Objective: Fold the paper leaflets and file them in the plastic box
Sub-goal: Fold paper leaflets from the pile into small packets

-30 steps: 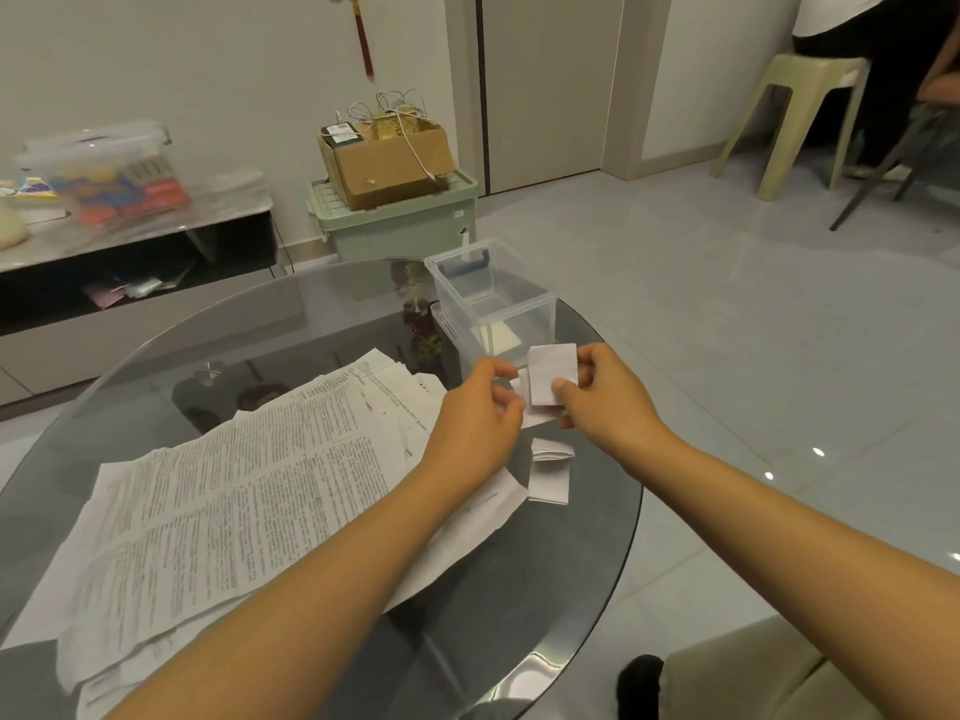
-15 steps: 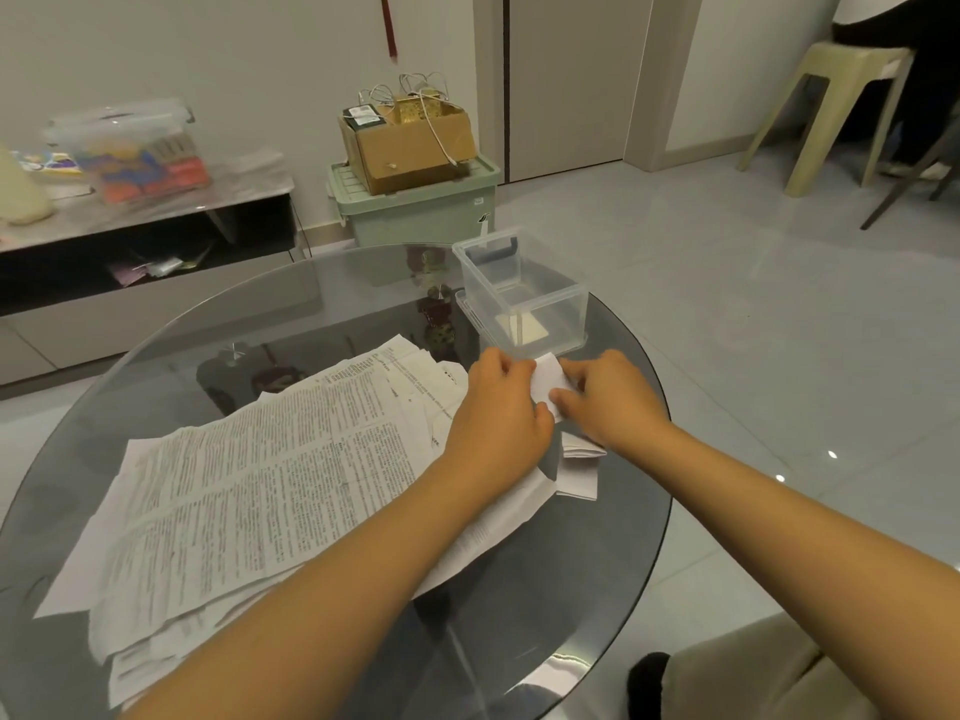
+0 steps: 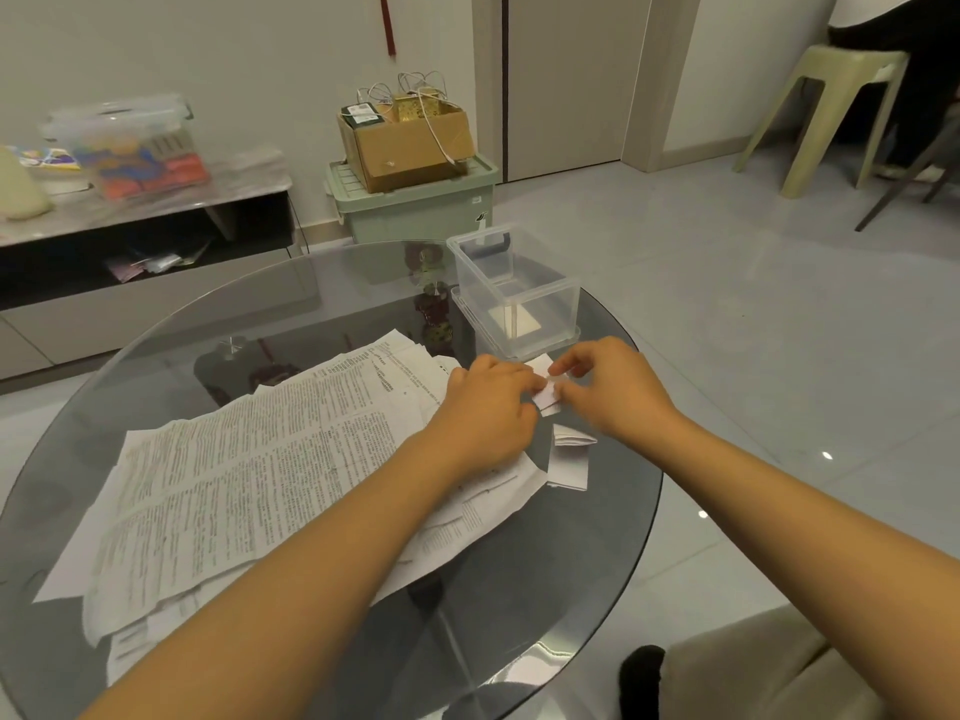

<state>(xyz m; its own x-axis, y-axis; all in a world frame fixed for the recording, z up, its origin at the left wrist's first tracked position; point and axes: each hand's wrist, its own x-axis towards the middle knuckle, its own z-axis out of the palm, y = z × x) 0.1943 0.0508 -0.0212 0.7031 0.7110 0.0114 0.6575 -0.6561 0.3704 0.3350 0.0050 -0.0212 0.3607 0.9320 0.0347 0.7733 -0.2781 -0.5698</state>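
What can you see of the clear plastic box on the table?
The clear plastic box is rectangular, see-through and open-topped, with no lid on it. It stands upright on the dark glass table near the far edge, just beyond both hands, which do not touch it. A pale flat piece, seemingly folded paper, lies on its bottom.

Both hands, left hand [image 3: 488,407] and right hand [image 3: 605,389], pinch a small folded leaflet [image 3: 545,394] above the glass bench [image 3: 311,298], just before the clear plastic box [image 3: 514,293], beside spread printed sheets [image 3: 249,485].
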